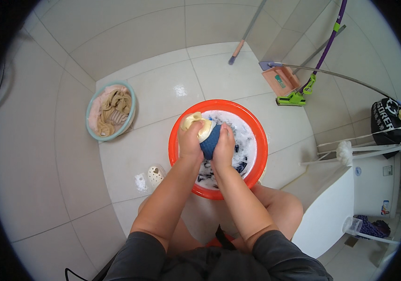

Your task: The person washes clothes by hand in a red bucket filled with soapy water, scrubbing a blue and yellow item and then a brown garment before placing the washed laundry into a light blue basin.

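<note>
Over an orange-red basin [262,145], both my hands are closed round one bunched cloth [211,142]. Its lower part is blue and textured; a smooth cream-yellow part bulges out at the top. My left hand [190,142] grips the left side and the yellow part, while my right hand [224,149] presses on the blue side. White suds [246,125] cover the water in the basin below, and dark fabric [241,166] shows through them. The cloth's far ends and some fingertips are hidden by my hands.
Left on the tiled floor stands a light-blue tub [89,112] of beige and pink clothes. A cream clog [155,175] sits near the basin. Far right are a pink dustpan [275,79] and a green-headed mop [291,99]. A black bag [387,124] hangs at the right.
</note>
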### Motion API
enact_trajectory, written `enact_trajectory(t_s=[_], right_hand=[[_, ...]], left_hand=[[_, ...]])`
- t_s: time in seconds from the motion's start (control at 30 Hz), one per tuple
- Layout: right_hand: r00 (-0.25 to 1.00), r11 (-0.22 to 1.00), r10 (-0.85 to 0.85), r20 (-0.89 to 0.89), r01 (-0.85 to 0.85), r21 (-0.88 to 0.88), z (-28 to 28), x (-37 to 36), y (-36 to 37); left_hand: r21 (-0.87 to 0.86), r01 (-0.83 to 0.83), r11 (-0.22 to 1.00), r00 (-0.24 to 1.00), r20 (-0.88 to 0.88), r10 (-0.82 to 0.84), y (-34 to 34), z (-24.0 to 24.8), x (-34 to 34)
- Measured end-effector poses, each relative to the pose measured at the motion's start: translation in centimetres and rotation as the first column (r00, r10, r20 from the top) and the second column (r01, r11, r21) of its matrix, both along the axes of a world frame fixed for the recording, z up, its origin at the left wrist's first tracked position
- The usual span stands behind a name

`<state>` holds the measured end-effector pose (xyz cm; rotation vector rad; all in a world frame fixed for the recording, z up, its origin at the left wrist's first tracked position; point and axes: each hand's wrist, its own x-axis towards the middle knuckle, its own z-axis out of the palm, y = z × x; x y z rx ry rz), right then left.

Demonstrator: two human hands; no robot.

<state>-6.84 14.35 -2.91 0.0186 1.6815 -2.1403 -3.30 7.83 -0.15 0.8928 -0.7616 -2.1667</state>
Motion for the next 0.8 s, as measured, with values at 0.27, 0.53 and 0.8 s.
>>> enact_trajectory(t_s=[0.27, 0.53, 0.8], right_hand=[[0.993, 0.994, 0.099, 0.062, -0.095, -0.054, -0.5, -1.6, 0.3], [0.976, 0.972, 0.205, -0.074, -0.194, 0.133, 0.2, -5.9, 1.5], [0.624, 0.884, 0.300, -0.722, 0.103, 0.456, 3.0, -7.4, 3.0]], left_hand=[[0.045, 0.060, 0.997, 0.995, -0.087, -0.056, 0.0, -0.4, -0.3], [-0.065, 0.378, 0.924, 0.925, -0.027, -0.380, -1.5, -0.8, -0.2], [0.010, 0.429, 0.903, 0.859, 0.305, -0.411, -1.9, 1.7, -0.1]])
